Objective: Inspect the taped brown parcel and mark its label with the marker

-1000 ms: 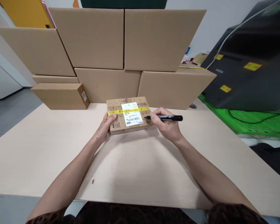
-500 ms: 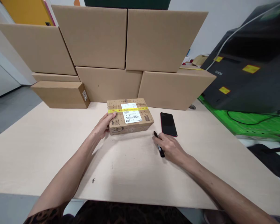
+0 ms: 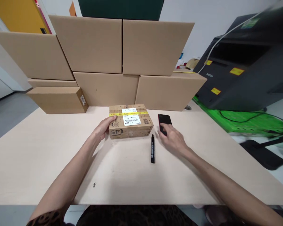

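Observation:
A cardboard parcel (image 3: 132,131) with a white label and yellow tape rests on the pale table (image 3: 122,182). My left hand (image 3: 105,126) grips its left side, thumb on top and the other fingers mostly hidden behind the side. Just right of the parcel a black marker (image 3: 152,149) lies on the table, touched by neither hand. My right hand (image 3: 171,135) is over the lower part of a black phone (image 3: 164,119) with a red edge, its fingers partly spread and slightly blurred.
Large cardboard boxes (image 3: 99,47) are stacked across the table's back. A smaller long box (image 3: 58,102) lies at the back left. To the right are a dark printer (image 3: 235,78), a green surface (image 3: 238,121) and a black stand base (image 3: 261,153).
My right hand has let go of the marker, which now lies on the table, and has moved up to the phone. The parcel now sits flatter, still in my left hand. The view has shifted slightly.

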Demonstrator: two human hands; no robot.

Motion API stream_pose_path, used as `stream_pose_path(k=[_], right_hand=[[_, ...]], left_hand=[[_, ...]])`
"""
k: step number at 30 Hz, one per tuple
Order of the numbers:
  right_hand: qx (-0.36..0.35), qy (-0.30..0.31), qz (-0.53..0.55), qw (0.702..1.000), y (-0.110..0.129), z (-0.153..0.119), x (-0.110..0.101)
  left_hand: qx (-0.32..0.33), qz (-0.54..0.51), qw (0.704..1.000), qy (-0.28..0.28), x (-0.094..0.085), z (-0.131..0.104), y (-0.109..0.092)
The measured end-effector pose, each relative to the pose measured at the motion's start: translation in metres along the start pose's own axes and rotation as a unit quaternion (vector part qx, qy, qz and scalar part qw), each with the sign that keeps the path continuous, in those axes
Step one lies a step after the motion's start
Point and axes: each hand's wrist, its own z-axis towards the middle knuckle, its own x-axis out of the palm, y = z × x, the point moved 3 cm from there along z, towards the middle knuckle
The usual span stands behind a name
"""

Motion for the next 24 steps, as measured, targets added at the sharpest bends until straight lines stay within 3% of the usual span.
stream_pose_path(k=[2, 5, 11, 19, 24], right_hand=[[0.082, -0.019, -0.016, 0.996, -0.013, 0.019, -0.005], [0.174, 0.027, -0.017, 0.984, -0.028, 0.045, -0.004], [0.260, 0.046, 0.026, 0.964, -0.045, 0.074, 0.002], [0.276, -0.011, 0.196, 0.941, -0.056, 0.077, 0.006], [0.245, -0.086, 0.347, 0.901, -0.050, 0.067, 0.004]], left_hand=[[-0.025, 0.015, 0.999, -0.015, 0.002, -0.002, 0.002], [-0.033, 0.026, 0.998, -0.046, 0.006, -0.008, 0.001], [0.004, 0.055, 0.990, -0.129, 0.001, -0.020, -0.003], [0.074, 0.119, 0.974, -0.181, 0.005, -0.032, -0.008], [0.224, 0.189, 0.932, -0.213, 0.011, -0.040, -0.011]])
